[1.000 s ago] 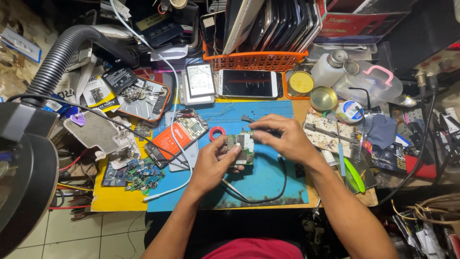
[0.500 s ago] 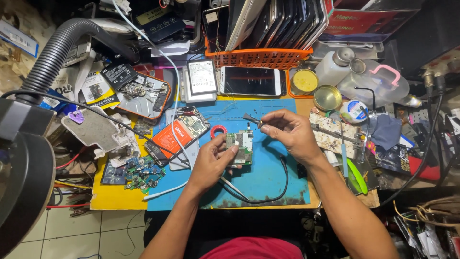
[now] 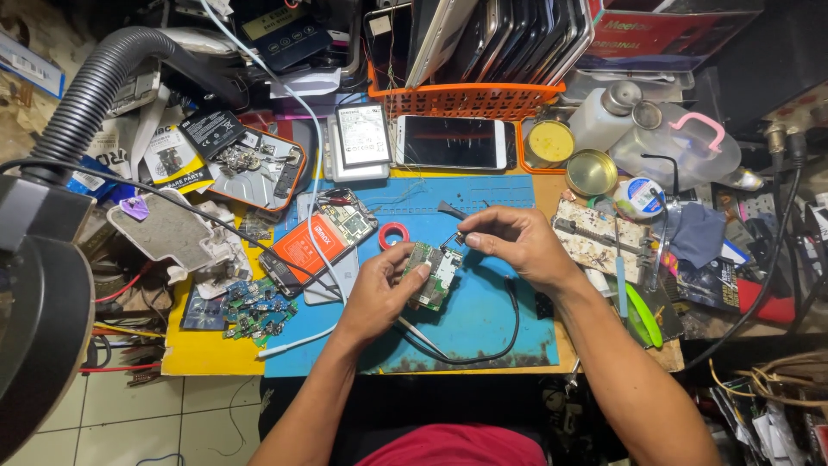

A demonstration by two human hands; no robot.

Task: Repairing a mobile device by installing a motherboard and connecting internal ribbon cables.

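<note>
My left hand (image 3: 381,289) grips a small green phone circuit board (image 3: 434,274) just above the blue work mat (image 3: 483,328). My right hand (image 3: 517,246) is pinched on thin tweezers (image 3: 455,239) whose tips sit at the board's upper right corner. A black cable (image 3: 504,332) loops on the mat below the hands. A small red tape ring (image 3: 394,235) lies on the mat above my left hand.
An opened phone with an orange battery (image 3: 315,242) lies left of the mat. A white phone (image 3: 451,142) and an orange basket of phones (image 3: 470,60) stand behind. Tins (image 3: 592,172), bottles and a metal jig (image 3: 604,237) crowd the right. A lamp and grey hose (image 3: 78,121) fill the left.
My right hand lifted off the board, went up to the right, and has come back down with the tweezers at the board's corner. My left hand kept hold of the board.
</note>
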